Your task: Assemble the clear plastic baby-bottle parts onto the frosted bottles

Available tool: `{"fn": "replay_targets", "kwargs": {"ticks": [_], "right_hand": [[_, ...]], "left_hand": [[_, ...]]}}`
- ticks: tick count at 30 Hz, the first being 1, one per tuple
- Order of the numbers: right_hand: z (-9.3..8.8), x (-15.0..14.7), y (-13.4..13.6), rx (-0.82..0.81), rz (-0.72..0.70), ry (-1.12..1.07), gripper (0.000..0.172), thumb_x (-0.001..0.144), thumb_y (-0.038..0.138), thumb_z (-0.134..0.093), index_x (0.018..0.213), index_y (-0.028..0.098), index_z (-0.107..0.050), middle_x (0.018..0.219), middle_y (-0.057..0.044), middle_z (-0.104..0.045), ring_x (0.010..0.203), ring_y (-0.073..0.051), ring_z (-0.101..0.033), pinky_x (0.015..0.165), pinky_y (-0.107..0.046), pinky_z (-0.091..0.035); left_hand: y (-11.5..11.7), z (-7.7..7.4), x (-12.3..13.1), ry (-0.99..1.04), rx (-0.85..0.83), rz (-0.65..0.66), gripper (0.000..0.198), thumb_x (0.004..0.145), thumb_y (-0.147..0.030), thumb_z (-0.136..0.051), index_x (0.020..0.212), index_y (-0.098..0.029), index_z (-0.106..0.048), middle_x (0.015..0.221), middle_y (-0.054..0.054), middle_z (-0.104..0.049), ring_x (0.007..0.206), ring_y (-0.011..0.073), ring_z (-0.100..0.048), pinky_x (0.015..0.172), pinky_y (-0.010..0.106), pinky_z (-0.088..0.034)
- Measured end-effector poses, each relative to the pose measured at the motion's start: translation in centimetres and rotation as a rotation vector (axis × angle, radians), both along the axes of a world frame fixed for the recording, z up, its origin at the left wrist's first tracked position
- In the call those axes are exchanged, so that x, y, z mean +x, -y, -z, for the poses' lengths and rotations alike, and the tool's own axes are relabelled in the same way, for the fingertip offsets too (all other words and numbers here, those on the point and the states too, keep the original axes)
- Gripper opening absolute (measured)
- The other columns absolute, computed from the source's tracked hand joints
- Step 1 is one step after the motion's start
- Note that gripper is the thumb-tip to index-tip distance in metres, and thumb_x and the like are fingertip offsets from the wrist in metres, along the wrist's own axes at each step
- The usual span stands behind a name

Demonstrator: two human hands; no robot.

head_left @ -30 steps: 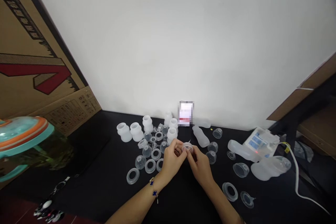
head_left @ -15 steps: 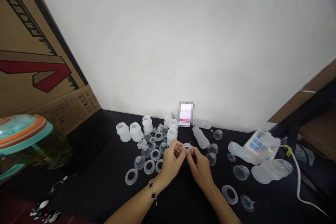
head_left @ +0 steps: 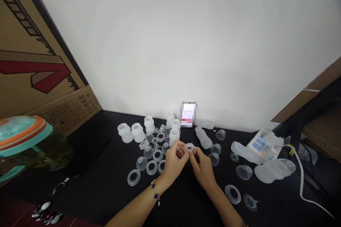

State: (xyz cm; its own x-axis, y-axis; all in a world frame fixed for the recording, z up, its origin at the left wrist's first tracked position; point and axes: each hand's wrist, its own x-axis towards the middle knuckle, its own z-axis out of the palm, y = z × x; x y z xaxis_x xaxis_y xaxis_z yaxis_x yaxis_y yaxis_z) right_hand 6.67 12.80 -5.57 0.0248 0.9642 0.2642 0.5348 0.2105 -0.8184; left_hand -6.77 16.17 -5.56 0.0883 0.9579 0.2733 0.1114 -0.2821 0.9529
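Note:
Both my hands pinch one translucent bottle collar ring (head_left: 190, 146) above the black table. My left hand (head_left: 175, 159) grips its left edge, and my right hand (head_left: 201, 165) has the right edge between thumb and fingers. A thin tip pokes up behind the ring; fingers cover most of what sits inside it. Left of my left hand lie several loose collar rings (head_left: 152, 167) and clear domed caps (head_left: 142, 163). White open-necked bottles (head_left: 138, 132) stand behind them. Beyond my right hand are more clear caps (head_left: 214, 159) and a white bottle (head_left: 204, 137) lying on its side.
A power strip (head_left: 262, 145) with a white cable (head_left: 301, 181) is at the right, near more bottles (head_left: 271, 171). A teal-lidded jug (head_left: 26, 131) and a cardboard box (head_left: 34, 42) stand left. A blurred lit screen (head_left: 188, 114) leans on the wall.
My hands stay in nearly the same place, still holding the ring. The view has shifted very slightly; nothing else has visibly moved.

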Motion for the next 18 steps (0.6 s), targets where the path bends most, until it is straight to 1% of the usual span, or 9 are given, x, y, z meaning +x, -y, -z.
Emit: {"fn": "replay_targets", "kwargs": {"ticks": [4,7,11,15,18], "right_hand": [[0.0,-0.09,-0.03,-0.003,0.018,0.01,0.034,0.101,0.046,-0.044,0.101,0.019,-0.064,0.077,-0.001,-0.07,0.063,-0.016,-0.063,0.06,-0.024,-0.042],[0.09,-0.13,0.01,-0.021,0.028,0.021,0.035,0.102,0.047,-0.042,0.111,0.02,-0.062,0.079,-0.002,-0.071,0.064,-0.017,-0.065,0.06,-0.025,-0.043],[0.35,-0.15,0.0,-0.049,0.047,0.033,0.041,0.102,0.049,-0.039,0.121,0.02,-0.06,0.078,-0.003,-0.072,0.064,-0.02,-0.067,0.056,-0.025,-0.043],[0.32,-0.15,-0.03,-0.055,0.038,0.031,0.041,0.103,0.049,-0.038,0.121,0.02,-0.06,0.083,-0.004,-0.073,0.069,-0.021,-0.068,0.059,-0.026,-0.044],[0.07,-0.18,0.05,-0.056,0.014,0.051,0.04,0.104,0.048,-0.037,0.118,0.021,-0.061,0.086,-0.005,-0.074,0.071,-0.021,-0.069,0.062,-0.027,-0.045]], "left_hand": [[0.07,-0.17,-0.03,-0.013,-0.01,0.001,0.012,0.088,-0.031,-0.061,0.088,-0.02,-0.057,0.068,-0.003,-0.06,0.06,0.0113,-0.054,0.056,0.021,-0.041],[0.22,-0.35,-0.11,-0.015,-0.02,0.026,0.014,0.091,-0.033,-0.058,0.098,-0.02,-0.057,0.076,0.0,-0.065,0.066,0.0128,-0.059,0.057,0.022,-0.043],[0.4,-0.47,-0.19,-0.011,-0.025,0.035,0.025,0.091,-0.033,-0.059,0.112,-0.022,-0.054,0.086,0.001,-0.068,0.072,0.014,-0.063,0.059,0.022,-0.045],[0.41,-0.41,-0.1,-0.045,-0.026,0.024,0.02,0.091,-0.032,-0.058,0.108,-0.022,-0.054,0.088,0.001,-0.067,0.073,0.0141,-0.063,0.06,0.023,-0.046],[0.31,-0.33,-0.02,-0.075,-0.009,-0.008,0.013,0.092,-0.03,-0.056,0.101,-0.021,-0.054,0.083,0.0,-0.065,0.071,0.0137,-0.061,0.062,0.023,-0.046]]}}
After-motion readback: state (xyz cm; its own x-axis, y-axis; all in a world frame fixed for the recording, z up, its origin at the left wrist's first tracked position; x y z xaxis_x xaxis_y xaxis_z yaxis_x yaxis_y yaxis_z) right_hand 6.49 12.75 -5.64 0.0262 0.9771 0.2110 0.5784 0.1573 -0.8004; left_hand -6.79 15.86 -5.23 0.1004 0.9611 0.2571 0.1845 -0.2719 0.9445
